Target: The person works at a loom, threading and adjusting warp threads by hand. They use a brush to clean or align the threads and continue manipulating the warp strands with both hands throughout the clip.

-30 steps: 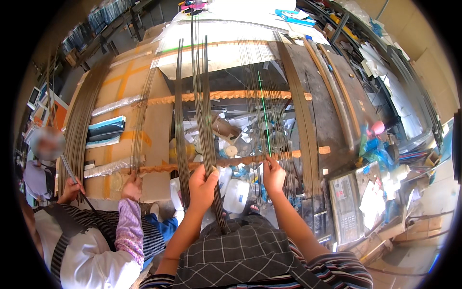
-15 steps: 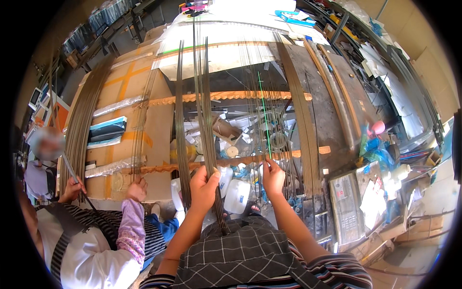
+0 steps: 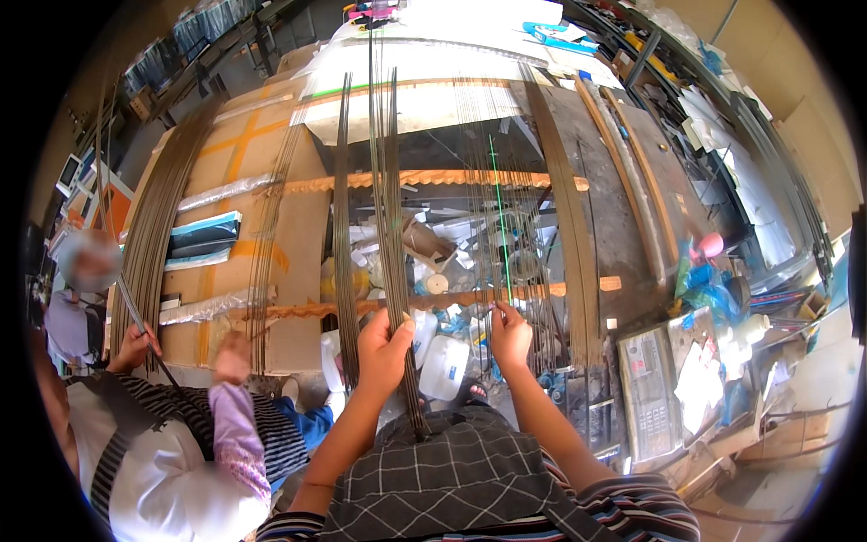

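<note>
My left hand (image 3: pixel 385 350) is closed round a bundle of long, thin, dark rods (image 3: pixel 390 208), which runs from my apron toward the far side of the rack. To the right, my right hand (image 3: pixel 511 336) is pinched, thumb against forefinger, just in front of the near notched wooden bar (image 3: pixel 465 297). A thin rod with a bright green stretch (image 3: pixel 503 217) comes down to its fingertips. Sparse rods lie spread around it across both notched bars. Another dense dark bundle (image 3: pixel 343 226) lies just left of my left hand.
At my left a co-worker's hand (image 3: pixel 232 357) and other hand (image 3: pixel 138 346) work by more rods (image 3: pixel 163 244) on a cardboard-covered table (image 3: pixel 302 208). A wide rod band (image 3: pixel 564 208) lies right. White jugs (image 3: pixel 444 369) and scraps sit below. An old keypad machine (image 3: pixel 650 388) stands right.
My view has shifted slightly; my two hands keep nearly the same place and grip. The co-worker's nearer hand has moved left and is blurred.
</note>
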{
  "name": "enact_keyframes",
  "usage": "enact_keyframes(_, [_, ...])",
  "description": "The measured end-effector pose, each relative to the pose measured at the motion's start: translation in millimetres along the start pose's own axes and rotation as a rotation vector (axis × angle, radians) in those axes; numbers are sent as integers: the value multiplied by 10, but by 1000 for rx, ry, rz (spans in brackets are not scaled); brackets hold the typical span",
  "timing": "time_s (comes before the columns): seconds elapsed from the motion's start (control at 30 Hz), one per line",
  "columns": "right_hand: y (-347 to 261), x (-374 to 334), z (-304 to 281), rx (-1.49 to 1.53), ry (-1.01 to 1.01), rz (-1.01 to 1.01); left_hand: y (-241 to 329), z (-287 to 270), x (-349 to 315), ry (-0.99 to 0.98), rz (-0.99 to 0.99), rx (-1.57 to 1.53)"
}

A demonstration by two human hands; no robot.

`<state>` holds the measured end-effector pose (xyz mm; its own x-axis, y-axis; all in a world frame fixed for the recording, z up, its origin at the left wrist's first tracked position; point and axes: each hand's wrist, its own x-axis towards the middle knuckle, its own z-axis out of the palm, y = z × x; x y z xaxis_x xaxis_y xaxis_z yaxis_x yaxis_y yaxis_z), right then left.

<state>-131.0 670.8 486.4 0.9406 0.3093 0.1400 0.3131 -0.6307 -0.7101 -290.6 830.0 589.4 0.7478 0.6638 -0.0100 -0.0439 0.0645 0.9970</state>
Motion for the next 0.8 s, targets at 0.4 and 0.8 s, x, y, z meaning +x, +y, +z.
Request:
enact_keyframes(0.4, [59,-23,30,-99,-50,39,1,-15,-24,-7,-1,-46])
enact_keyframes(0.8, [168,22,30,-202,-84,10,-23,-26,-53,-11,-21,-47])
